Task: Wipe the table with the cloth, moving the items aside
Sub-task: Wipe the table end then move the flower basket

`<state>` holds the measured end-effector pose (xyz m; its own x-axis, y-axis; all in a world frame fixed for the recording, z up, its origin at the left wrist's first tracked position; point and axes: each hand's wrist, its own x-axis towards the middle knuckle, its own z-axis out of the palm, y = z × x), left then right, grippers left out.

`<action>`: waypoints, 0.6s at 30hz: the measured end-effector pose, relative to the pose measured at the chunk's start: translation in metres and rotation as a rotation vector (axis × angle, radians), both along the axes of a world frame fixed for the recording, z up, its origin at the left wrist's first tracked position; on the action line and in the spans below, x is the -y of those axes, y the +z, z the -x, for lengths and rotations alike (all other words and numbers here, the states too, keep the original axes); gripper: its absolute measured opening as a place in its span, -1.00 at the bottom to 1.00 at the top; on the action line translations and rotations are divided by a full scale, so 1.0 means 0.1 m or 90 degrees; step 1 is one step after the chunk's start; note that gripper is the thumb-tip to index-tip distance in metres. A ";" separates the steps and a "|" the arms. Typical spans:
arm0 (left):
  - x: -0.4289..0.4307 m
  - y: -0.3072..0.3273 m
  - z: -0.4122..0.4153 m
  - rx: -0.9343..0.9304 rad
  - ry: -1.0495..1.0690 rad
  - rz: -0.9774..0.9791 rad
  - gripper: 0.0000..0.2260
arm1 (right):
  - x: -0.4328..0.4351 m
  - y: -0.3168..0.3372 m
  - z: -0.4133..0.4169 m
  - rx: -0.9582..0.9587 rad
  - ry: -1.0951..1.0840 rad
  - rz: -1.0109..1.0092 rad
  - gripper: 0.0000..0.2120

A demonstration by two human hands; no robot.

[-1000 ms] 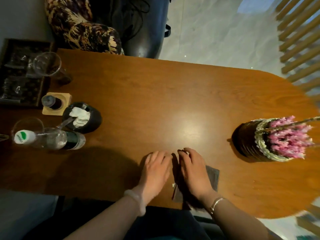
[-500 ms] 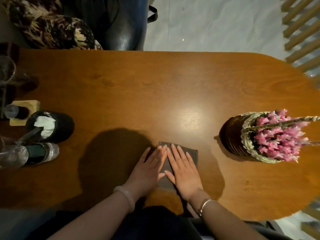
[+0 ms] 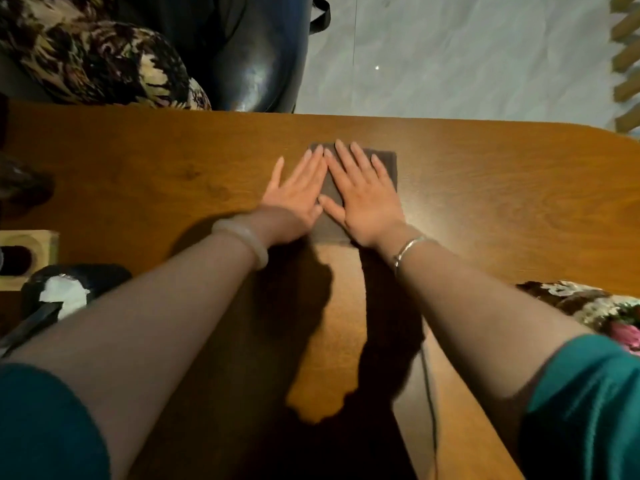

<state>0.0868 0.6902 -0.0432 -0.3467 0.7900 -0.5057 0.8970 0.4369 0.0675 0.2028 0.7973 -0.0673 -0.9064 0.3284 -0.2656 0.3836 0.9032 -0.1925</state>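
Now both hands, left (image 3: 297, 194) and right (image 3: 363, 195), flat, fingers spread, pushed cloth (image 3: 384, 162) toward table's (image 3: 502, 202) far edge.

Bare wood of the table (image 3: 502, 188) lies open to the right of the cloth (image 3: 386, 161) as far as the rounded end, and a narrow strip stays free between the cloth and the far edge. To the left, the top is clear across a wide stretch. Along the near left side stand a wooden holder (image 3: 38, 240) and, just beside it, a dark bowl (image 3: 104, 275) holding white tissue. At the near right, the flower basket (image 3: 588, 306) blocks that edge. Both hands, left hand (image 3: 294, 192) and right hand (image 3: 363, 195), lie flat with forearms stretched over the middle.
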 end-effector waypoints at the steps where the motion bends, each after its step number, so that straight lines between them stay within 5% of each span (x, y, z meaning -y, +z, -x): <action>1: -0.10 -0.01 0.12 0.006 0.001 -0.019 -0.36 | -0.14 0.00 0.12 -0.002 0.007 -0.008 -0.32; 9: -0.37 -0.12 0.24 0.007 -0.011 -0.118 -0.39 | -0.43 -0.01 0.22 -0.006 -0.093 -0.069 -0.38; 18: 0.42 -0.08 -1.03 -0.007 -0.090 -0.110 -0.40 | 0.53 0.10 -1.10 0.022 -0.176 -0.037 -0.40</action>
<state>0.1894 0.6481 -0.0511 -0.2310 0.9057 -0.3553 0.9495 0.2896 0.1207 0.3127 0.7447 -0.0571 -0.7709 0.5777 -0.2681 0.6227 0.7722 -0.1264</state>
